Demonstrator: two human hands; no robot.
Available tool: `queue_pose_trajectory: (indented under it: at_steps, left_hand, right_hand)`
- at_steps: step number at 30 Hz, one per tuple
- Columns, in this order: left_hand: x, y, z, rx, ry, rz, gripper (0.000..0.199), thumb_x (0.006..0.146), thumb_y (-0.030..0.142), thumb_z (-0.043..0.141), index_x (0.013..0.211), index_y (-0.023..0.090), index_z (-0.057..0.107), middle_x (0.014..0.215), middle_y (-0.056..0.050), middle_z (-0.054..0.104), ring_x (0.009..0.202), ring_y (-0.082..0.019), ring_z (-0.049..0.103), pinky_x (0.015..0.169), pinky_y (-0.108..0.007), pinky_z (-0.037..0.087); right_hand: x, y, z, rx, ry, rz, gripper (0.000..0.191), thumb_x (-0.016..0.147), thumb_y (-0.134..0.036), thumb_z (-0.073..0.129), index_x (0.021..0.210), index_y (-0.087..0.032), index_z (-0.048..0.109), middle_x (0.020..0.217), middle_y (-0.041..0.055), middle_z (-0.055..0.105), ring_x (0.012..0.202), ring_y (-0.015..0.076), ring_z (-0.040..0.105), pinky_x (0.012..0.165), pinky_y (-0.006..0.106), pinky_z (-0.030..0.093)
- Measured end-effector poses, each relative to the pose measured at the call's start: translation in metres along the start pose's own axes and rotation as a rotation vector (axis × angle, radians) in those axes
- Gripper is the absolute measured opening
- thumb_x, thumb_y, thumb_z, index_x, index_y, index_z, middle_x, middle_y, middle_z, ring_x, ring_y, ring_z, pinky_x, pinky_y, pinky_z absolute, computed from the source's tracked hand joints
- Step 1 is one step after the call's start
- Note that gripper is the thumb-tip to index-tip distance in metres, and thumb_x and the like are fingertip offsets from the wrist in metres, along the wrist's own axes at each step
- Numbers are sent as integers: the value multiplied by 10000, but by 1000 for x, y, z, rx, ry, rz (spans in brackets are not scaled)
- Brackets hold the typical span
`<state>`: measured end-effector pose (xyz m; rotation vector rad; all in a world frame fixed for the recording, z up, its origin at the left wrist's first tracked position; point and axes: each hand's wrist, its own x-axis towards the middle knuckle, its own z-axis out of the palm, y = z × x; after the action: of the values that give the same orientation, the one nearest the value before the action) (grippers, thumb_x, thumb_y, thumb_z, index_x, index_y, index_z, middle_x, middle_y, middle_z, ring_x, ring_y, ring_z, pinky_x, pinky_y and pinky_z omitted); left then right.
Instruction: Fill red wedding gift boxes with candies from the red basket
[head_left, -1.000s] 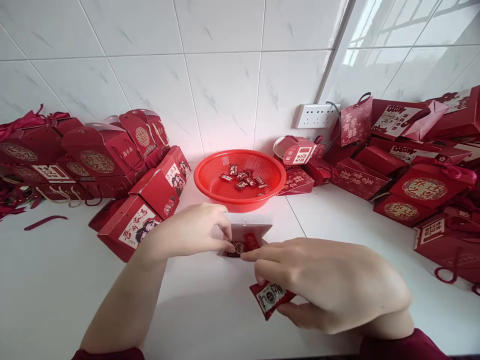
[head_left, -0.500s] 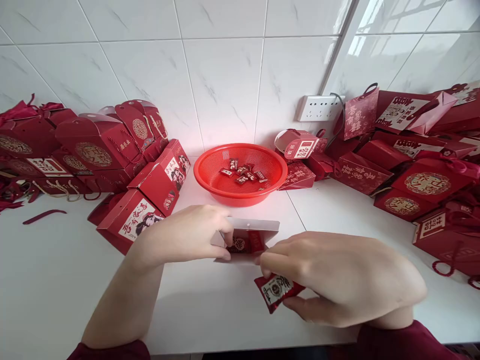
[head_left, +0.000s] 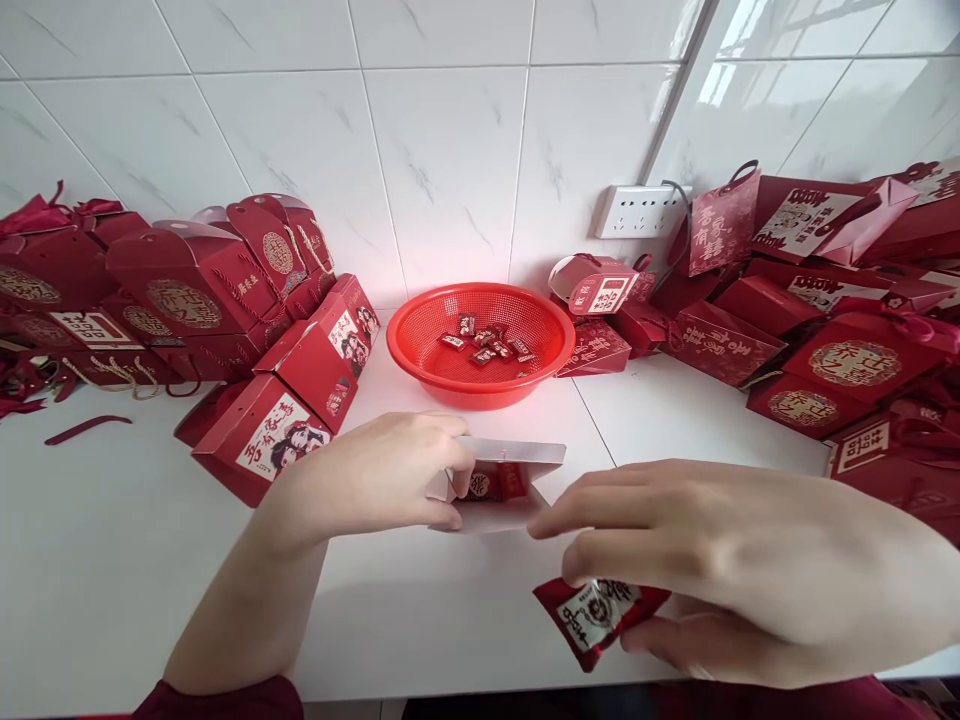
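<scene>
Our left grip (head_left: 375, 475) clasps an open carton (head_left: 514, 452) on the white surface (head_left: 420, 620); our right grip (head_left: 739, 570) pinches a red wrapped packet (head_left: 596, 615) near it. This looks like filling; the next move likely calls for aligning packet and opening.

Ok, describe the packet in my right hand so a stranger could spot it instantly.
Find the red basket by the tiled wall, then come forward to the right hand. Held there is a red packet, pale in the middle with dark lettering. Unlike the sweets in the basket, it's held, outside the open box.
</scene>
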<state>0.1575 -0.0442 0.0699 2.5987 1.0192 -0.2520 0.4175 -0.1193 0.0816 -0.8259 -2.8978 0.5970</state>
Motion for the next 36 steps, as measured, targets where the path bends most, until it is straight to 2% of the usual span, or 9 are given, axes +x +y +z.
queue_pose_trajectory:
  at_steps: [5,10,14,20,25,27,29,31,36]
  left_hand:
    - [2,-4,-2,-14,-6,-49,128,785,402,736,859,297,742,980,3,636,851,-188,620,685,-275,384]
    - [-1,-6,-6,-71,16,-83,151,803,420,718,776,272,727,933,7,626,792,-161,610,609,-256,369]
    - [-1,-3,-5,-61,10,-82,148,811,406,710,764,266,714,871,12,606,715,-141,583,564,-258,341]
    - [3,-5,-2,-32,10,-40,147,820,406,702,838,266,741,998,1,641,847,-173,617,655,-267,393]
    - [2,-10,-2,-70,47,-73,161,811,426,694,818,268,725,1033,16,652,867,-170,623,667,-260,411]
    - [2,-11,-2,-73,49,-89,176,823,426,673,793,261,726,1002,9,650,837,-166,623,648,-261,408]
    - [4,-12,-2,-58,54,-105,203,834,433,651,776,253,726,953,0,643,791,-163,617,624,-267,400]
    - [7,-13,-1,-43,74,-124,211,842,417,627,768,246,726,918,-8,635,746,-160,609,595,-273,386]
    - [8,-10,0,-57,106,-152,203,854,394,611,772,242,718,926,-9,635,729,-155,607,581,-269,379]
  right_hand:
    - [16,12,2,38,184,-46,366,887,-173,665,1244,-248,638,1427,83,538,1257,228,568,1011,312,504]
    - [37,30,19,-141,399,117,326,926,-155,604,1250,-179,611,1201,143,661,1074,271,656,892,401,551]
    - [30,25,19,-128,317,151,219,973,-188,557,1179,-185,631,1130,114,680,973,233,672,836,366,555]
    - [35,19,20,-190,304,-11,206,916,-177,647,1120,-202,655,1460,97,491,1326,259,471,1087,422,432]
    - [57,21,31,-315,323,-28,213,944,-183,587,1131,-127,672,1456,155,500,1335,277,459,1096,446,409]
    - [61,22,32,-391,297,16,180,956,-152,538,1017,-123,704,1363,173,570,1283,288,500,1061,458,421]
    - [64,24,31,-473,260,120,215,929,-73,505,876,-126,706,1118,166,668,1126,295,584,970,460,456]
    - [68,27,28,-519,244,232,234,890,-27,509,793,-138,690,891,124,672,953,280,620,869,430,469]
    - [69,36,21,-471,232,363,235,928,-102,539,763,-150,699,795,104,677,798,223,629,756,339,445]
